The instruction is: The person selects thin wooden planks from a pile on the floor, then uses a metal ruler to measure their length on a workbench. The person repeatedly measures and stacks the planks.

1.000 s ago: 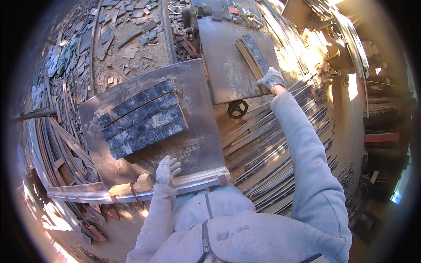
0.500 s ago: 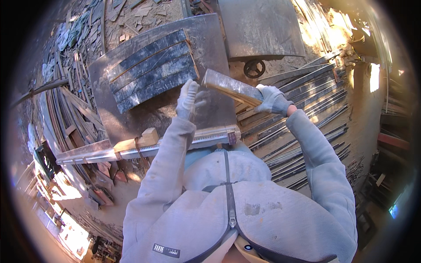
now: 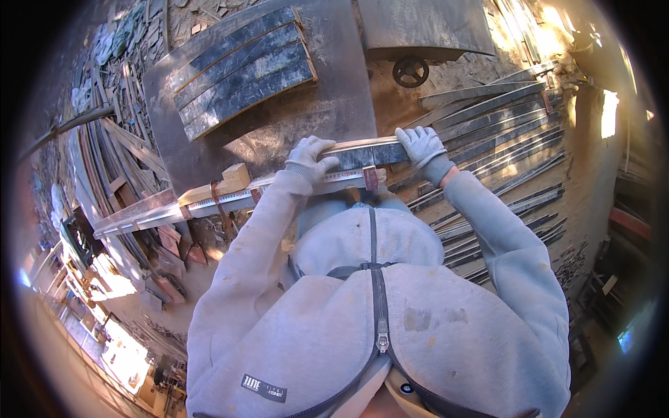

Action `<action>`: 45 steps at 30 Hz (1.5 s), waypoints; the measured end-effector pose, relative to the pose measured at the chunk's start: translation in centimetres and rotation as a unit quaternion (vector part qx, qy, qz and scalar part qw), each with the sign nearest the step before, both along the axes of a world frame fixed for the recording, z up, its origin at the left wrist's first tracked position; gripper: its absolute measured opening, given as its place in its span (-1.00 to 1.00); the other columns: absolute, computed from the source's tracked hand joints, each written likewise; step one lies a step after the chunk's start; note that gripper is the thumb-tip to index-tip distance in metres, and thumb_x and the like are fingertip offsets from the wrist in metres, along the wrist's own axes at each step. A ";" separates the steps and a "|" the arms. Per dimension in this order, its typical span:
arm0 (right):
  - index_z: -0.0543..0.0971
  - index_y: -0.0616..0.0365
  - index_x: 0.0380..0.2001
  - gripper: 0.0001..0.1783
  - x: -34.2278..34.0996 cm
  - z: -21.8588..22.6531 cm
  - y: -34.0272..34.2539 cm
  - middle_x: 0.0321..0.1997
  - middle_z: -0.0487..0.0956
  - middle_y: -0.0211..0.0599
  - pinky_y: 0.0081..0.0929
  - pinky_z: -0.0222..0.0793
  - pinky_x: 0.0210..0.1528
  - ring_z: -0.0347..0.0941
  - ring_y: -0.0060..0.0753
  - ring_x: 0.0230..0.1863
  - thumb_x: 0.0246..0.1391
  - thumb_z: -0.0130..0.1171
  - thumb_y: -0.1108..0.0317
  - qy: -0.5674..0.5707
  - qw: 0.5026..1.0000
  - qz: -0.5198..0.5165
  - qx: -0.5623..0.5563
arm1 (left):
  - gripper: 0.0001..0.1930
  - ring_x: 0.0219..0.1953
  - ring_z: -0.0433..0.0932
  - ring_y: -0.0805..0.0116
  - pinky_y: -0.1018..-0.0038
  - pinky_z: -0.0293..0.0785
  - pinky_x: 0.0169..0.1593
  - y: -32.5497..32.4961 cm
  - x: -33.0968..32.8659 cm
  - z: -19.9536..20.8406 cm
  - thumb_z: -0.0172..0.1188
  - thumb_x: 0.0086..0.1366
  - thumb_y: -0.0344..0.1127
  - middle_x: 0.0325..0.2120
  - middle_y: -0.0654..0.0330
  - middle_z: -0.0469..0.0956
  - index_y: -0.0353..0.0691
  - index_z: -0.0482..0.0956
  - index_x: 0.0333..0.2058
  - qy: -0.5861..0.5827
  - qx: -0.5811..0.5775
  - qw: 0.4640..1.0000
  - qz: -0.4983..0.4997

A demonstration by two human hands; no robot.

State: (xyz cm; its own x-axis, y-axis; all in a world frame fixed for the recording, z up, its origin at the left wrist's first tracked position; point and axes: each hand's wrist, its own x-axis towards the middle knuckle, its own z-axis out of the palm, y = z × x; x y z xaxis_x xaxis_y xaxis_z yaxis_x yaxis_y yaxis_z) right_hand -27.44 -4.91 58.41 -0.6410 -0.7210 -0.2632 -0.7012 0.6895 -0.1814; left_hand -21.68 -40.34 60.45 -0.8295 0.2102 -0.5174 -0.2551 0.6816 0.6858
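A short stack of dark-faced plywood boards (image 3: 382, 155) with pale layered edges lies across the front of the metal table, just beyond a rail (image 3: 240, 199) marked with a scale. My left hand (image 3: 311, 157), in a pale work glove, is closed round its left end. At the other end, my gloved right hand (image 3: 423, 150) grips it, fingers over the far edge. How many boards make up the stack is hard to tell. Farther off on the metal table (image 3: 338, 115), several dark boards (image 3: 244, 73) lie side by side.
A wooden block (image 3: 235, 177) sits by the rail, left of my left hand. Beyond the table stands a second metal surface (image 3: 425, 28) with a dark handwheel (image 3: 410, 71) below it. Long dark strips (image 3: 505, 129) are piled at the right, scrap wood (image 3: 129, 157) at the left.
The plywood stack, tilted and held only by my right hand before, has come nearer and now lies nearly level. My left hand, free before, has taken hold of its left end.
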 end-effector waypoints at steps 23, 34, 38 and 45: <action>0.52 0.12 -0.04 -0.71 -1.0 0.2 -0.2 -0.07 0.60 -0.09 -0.11 0.60 -0.03 0.59 -0.01 0.02 0.17 0.22 0.35 -0.103 0.988 -0.026 0.114 | -0.31 0.41 0.42 0.01 0.20 0.30 0.49 0.1 0.4 0.7 0.54 0.19 -0.06 0.40 -0.01 0.44 -0.14 0.63 0.28 -0.077 0.004 0.996 0.052; 0.54 0.13 -0.07 -0.70 -1.3 0.6 0.1 -0.08 0.60 -0.13 -0.14 0.59 -0.07 0.59 -0.05 -0.02 0.12 0.25 0.35 -0.107 0.990 -0.020 0.089 | 0.37 0.44 0.17 -0.22 -0.02 0.11 0.52 6.6 3.2 0.4 0.55 -0.19 0.26 0.36 -0.16 0.22 -0.31 0.07 0.51 0.064 -0.201 0.965 -0.154; 0.54 0.12 -0.08 -0.71 -1.4 0.4 0.7 -0.13 0.59 -0.13 -0.14 0.58 -0.07 0.59 -0.05 -0.06 0.12 0.24 0.34 -0.119 0.990 -0.014 0.079 | 0.27 0.33 0.24 -0.22 0.02 0.22 0.47 6.2 3.1 -0.3 0.59 -0.22 0.10 0.24 -0.13 0.29 -0.31 0.16 0.43 0.093 -0.159 0.974 -0.132; 0.51 0.10 -0.04 -0.68 -0.7 -0.8 0.9 -0.13 0.56 -0.14 -0.12 0.53 -0.07 0.56 -0.05 -0.05 0.12 0.21 0.36 -0.081 0.995 -0.026 0.045 | 0.15 0.28 0.31 -0.15 0.06 0.31 0.41 6.0 3.1 -0.4 0.56 -0.21 -0.08 0.19 -0.03 0.34 -0.20 0.20 0.40 0.138 -0.150 0.973 -0.110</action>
State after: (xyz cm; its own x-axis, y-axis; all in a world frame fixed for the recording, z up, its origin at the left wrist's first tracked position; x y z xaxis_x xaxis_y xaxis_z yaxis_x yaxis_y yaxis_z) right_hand -28.18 -4.01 57.59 -0.6213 -0.6563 -0.4281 -0.6307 0.7430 -0.2240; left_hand -18.55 -34.31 60.09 -0.8975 0.2726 -0.3467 0.0859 0.8790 0.4690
